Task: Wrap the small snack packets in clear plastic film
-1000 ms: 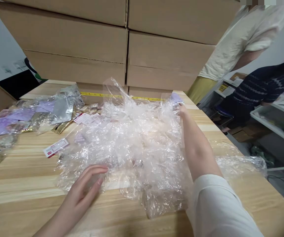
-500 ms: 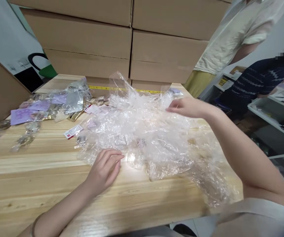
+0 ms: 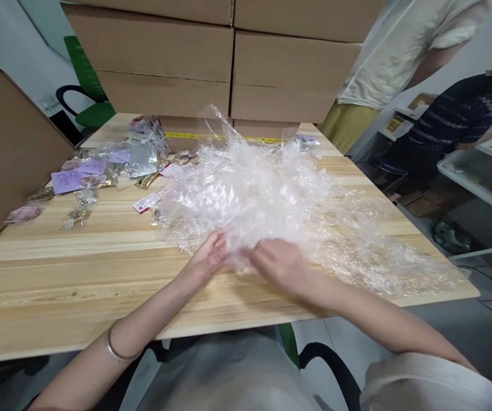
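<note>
- Film, clear and crumpled, lies in a loose heap on the wooden table, directly in front of you.
- Its long axis runs slantwise, from the table's middle toward the near right corner, where it flattens into a thin tail; 1 pointed flap rises at the back, tip leaning left.
- Your left hand is at the heap's near edge, fingers curled; I cannot tell whether it pinches any film.
- Your right hand, blurred, is just beside it, fingers bent, hiding part of the film's near edge; its grip cannot be told either.
- On your left, purple packets and a silver pouch lie near the heap, with a red-and-white card just beside it.
- Stacked cartons close off the far side, above a yellow strip.
- A cardboard box stands at your far left; 2 people are beyond the table's right side.
</note>
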`<state>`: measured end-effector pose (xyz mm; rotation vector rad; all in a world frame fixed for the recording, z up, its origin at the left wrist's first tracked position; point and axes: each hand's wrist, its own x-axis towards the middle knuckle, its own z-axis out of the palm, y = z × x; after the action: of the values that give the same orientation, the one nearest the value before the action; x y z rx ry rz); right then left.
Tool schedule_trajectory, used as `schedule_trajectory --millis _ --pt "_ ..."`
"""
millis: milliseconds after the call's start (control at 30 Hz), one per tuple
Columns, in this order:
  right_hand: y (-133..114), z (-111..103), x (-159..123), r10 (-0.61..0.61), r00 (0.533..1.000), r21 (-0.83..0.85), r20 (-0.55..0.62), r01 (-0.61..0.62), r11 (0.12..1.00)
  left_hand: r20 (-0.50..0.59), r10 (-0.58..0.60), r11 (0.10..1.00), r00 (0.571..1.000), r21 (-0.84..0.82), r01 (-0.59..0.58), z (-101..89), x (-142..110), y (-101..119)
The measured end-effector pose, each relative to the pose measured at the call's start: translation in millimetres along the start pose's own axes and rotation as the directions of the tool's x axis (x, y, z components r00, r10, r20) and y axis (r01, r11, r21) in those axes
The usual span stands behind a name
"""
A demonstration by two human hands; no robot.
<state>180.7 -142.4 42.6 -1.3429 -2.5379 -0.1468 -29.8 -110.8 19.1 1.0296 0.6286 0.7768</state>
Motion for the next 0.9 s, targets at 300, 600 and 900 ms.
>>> schedule_trajectory --millis 300,600,900 --pt "-48.0 6.1 -23.5 -0.425 0.886 0.472 0.186 0.298 0.830 -0.387 0.059 0.997 0.920 0.059 -0.039 -19.4 -8.4 6.1" --pt "43.9 46.9 -22.6 0.438 0.888 -0.227 0.143 -0.401 0.888 -0.412 0.254 0.965 0.875 0.048 -0.257 -39.0 -25.3 38.3" --pt "117.5 51.6 13.7 0.645 0.747 -0.353 -0.163 -0.654 0.669 -0.449 0.405 0.900 0.797 0.039 -0.435 -22.8 -45.3 29.9"
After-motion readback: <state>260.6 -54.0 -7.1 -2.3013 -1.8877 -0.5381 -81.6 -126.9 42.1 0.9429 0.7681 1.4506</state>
